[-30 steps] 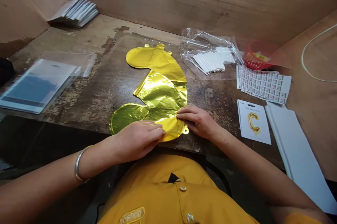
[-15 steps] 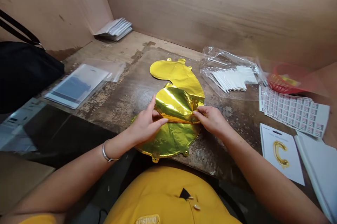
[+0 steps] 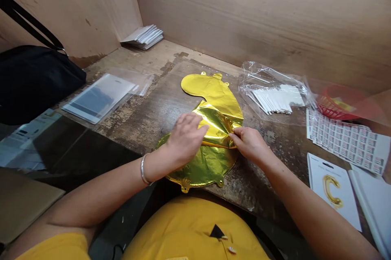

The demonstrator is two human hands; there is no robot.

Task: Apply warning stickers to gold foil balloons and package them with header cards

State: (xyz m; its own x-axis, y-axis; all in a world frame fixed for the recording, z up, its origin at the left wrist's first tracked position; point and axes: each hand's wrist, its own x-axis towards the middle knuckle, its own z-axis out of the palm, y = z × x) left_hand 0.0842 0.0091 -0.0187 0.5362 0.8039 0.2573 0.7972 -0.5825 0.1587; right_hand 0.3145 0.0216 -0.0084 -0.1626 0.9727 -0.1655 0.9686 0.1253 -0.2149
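Gold foil balloon point(image 3: 214, 123), edge pinched in right grip point(image 3: 234, 134)

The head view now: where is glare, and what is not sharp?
Head view: bright glare streaks on the gold foil; pale sheen on the dark tabletop; the left hand slightly smeared; the red basket soft-edged; small lettering on the white card too blurred to read.

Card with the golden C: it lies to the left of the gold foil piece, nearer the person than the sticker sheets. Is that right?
Not quite: the head view shows the card with the golden C to the right of the gold foil piece. It does lie nearer the person than the sticker sheets.
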